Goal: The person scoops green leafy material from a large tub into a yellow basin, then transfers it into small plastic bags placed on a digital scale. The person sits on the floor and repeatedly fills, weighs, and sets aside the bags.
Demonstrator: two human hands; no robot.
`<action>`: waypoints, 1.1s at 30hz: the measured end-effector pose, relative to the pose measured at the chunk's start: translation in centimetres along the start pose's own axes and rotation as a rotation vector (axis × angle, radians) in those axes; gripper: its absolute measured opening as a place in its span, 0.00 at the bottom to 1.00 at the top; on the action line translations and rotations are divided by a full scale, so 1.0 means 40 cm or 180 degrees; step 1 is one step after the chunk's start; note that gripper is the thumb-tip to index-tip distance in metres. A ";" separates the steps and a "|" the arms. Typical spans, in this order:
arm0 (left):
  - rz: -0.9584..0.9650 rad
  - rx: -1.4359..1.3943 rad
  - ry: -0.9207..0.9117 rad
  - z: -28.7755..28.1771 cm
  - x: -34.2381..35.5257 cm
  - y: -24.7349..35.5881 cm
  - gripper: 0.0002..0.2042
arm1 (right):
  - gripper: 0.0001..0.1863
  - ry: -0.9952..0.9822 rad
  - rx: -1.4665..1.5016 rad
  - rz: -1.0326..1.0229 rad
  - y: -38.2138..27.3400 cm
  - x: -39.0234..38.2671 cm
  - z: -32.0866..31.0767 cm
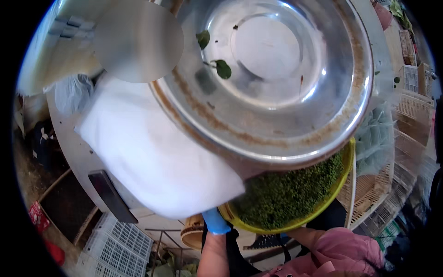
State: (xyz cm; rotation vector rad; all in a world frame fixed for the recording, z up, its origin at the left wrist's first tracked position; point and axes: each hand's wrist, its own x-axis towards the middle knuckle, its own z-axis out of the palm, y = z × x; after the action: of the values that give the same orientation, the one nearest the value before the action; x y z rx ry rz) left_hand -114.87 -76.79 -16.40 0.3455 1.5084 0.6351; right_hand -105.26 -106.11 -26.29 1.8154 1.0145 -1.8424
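A: Position of the yellow basin (351, 154)?

B: Near side of the desk (76, 138), holding a heap of small green pieces (286, 196). Near rim lies over the lap; I read this as keeping the contents within easy reach.

A: Hands?

B: Blue-gloved left hand (216, 221) at the basin's left rim. Its fingers are hidden; cannot tell whether they grip. Right forearm (307, 236) runs under the near rim; right hand out of sight, fingers undetermined. Arms on both sides probably steady the basin.

A: Clearance?

B: Steel bowl (267, 44) overlaps the far rim in view, so room looks tight there. White bundle (152, 152), blurred, perhaps cloth or plastic, crowds the left. Beyond it, a strip of desk shows, with a dark bar (110, 196) at the edge.
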 end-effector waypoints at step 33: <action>0.3172 0.4086 -0.0650 0.097 0.069 0.133 0.21 | 0.13 0.1004 -0.0321 -0.0383 0.087 0.122 -0.048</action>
State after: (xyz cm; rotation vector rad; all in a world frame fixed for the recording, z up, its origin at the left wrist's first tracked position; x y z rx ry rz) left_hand -112.13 -70.28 -15.32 2.1480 1.2951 0.2466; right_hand -102.01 -106.01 -31.69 2.0648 1.3281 -1.5655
